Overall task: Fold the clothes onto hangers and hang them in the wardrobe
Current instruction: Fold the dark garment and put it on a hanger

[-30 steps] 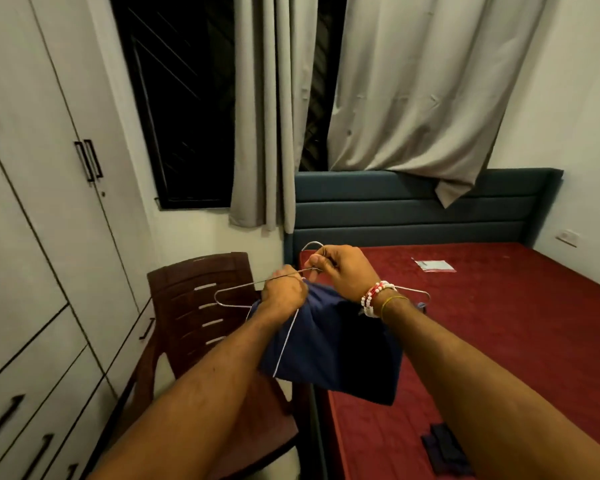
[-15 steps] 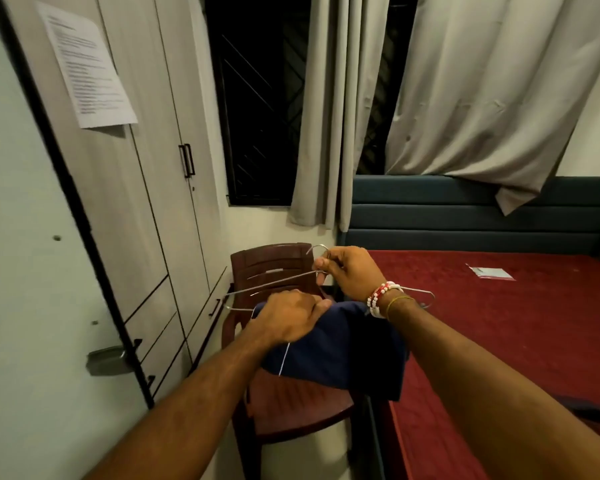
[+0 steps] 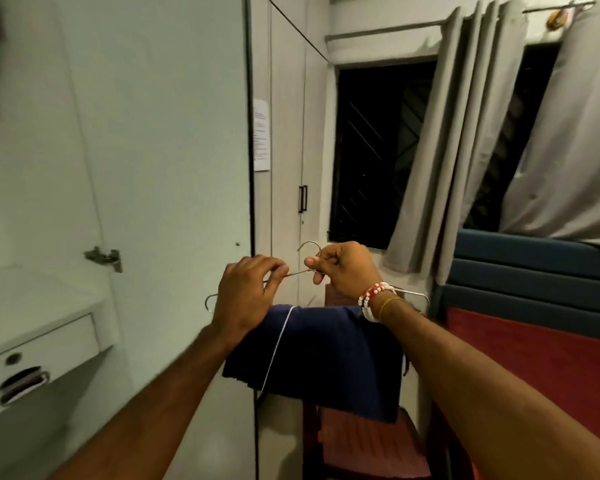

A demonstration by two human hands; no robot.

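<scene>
We hold hanger (image 3: 300, 272) level w/ left hand (image 3: 245, 299) pinching its wire & right hand (image 3: 347, 268) curled round neck so navy cloth (image 3: 329, 351) won't slip.

My forearms (image 3: 499, 386) bare, a red and white bead bracelet (image 3: 373, 299) at the wrist of my right hand (image 3: 343, 268), a thin gold bangle (image 3: 390, 304) just beside it

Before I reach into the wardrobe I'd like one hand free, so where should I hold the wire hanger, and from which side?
Grip the wire hanger at its neck, just under the hook, from the right, where the right hand pinches it. The neck sits above the middle, so the navy garment on the bar should hang level, and the hook is left free.
</scene>
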